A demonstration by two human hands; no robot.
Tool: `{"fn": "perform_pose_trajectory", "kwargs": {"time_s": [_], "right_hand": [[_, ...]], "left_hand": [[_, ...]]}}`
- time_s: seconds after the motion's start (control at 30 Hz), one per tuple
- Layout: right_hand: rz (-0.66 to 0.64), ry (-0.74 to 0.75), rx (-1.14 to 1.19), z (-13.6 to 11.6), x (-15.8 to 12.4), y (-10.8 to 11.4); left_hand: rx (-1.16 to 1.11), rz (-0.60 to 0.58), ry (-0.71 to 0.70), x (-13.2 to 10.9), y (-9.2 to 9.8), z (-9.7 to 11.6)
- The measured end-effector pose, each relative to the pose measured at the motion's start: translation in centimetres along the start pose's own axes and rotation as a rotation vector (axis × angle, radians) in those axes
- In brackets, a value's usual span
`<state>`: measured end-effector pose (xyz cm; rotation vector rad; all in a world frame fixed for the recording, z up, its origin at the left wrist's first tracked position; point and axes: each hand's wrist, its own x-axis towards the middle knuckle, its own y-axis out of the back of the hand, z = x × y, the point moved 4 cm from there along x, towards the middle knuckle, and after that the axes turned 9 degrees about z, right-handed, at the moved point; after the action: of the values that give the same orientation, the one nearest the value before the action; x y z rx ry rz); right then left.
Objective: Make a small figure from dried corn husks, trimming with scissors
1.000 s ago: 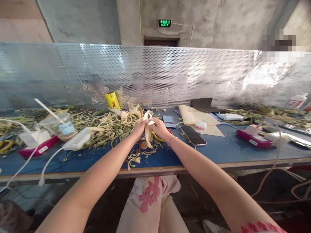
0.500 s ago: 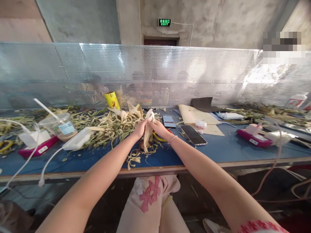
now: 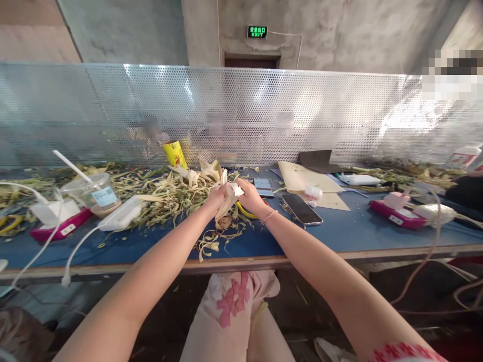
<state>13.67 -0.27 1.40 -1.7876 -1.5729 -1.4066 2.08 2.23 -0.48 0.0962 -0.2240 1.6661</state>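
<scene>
Close together above the table's front half, both my hands work at a pale dried husk [image 3: 226,207]. My left hand [image 3: 216,197] is closed around its left side. On the other side my right hand [image 3: 249,198] is closed, fingers curled at a whitish folded end [image 3: 237,189] of the husk. The exact fingertip grip is partly hidden. Below the hands lies a small brown coiled piece [image 3: 224,222] among thin curly scraps [image 3: 209,246]. A yellow ring-shaped item [image 3: 246,211] shows partly beneath my right hand.
A heap of dried husk strips [image 3: 177,193] spreads left, with a yellow can-like tube [image 3: 175,154] behind it. A plastic cup with straw [image 3: 101,193] and a white charger [image 3: 121,215] stand left. A phone [image 3: 302,208] lies right. A perforated metal screen [image 3: 241,115] borders the back.
My right hand has shifted slightly up and right, and the whitish end now sticks out toward it. The husk's lower tip has lifted, uncovering more of the coiled piece.
</scene>
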Motion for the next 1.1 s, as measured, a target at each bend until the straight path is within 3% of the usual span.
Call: {"fn": "perform_pose_trajectory", "kwargs": {"time_s": [0.1,0.23,0.33,0.43,0.53,0.63,0.83,0.97,1.1], "right_hand": [[0.013,-0.027,-0.014,0.2,0.0,0.0],[0.093,-0.21,-0.042,1.4,0.0,0.2],[0.158,-0.32,-0.013,2.3,0.1,0.5],[0.218,-0.426,0.075,3.3,0.2,0.5],[0.18,-0.578,0.292,4.3,0.1,-0.1],[0.107,-0.702,0.487,4.8,-0.3,-0.8],[0.044,-0.689,0.518,4.5,-0.6,-0.9],[0.073,-0.697,0.475,4.8,-0.5,-0.8],[0.112,-0.702,0.406,5.2,-0.4,-0.5]], "left_hand": [[-0.061,0.012,0.081,-0.3,-0.1,0.2],[-0.195,-0.073,0.192,-0.6,-0.7,0.2],[-0.141,-0.138,0.093,-0.5,-0.8,0.2],[0.003,-0.103,-0.055,-0.1,-0.4,0.2],[0.124,-0.038,-0.138,0.5,0.0,0.1],[0.101,-0.023,-0.093,0.8,0.2,-0.1],[-0.018,-0.081,0.067,-0.3,-0.3,0.3],[-0.012,-0.123,0.093,-1.1,-0.7,0.9],[0.015,-0.09,0.073,-1.0,-0.6,0.9]]}}
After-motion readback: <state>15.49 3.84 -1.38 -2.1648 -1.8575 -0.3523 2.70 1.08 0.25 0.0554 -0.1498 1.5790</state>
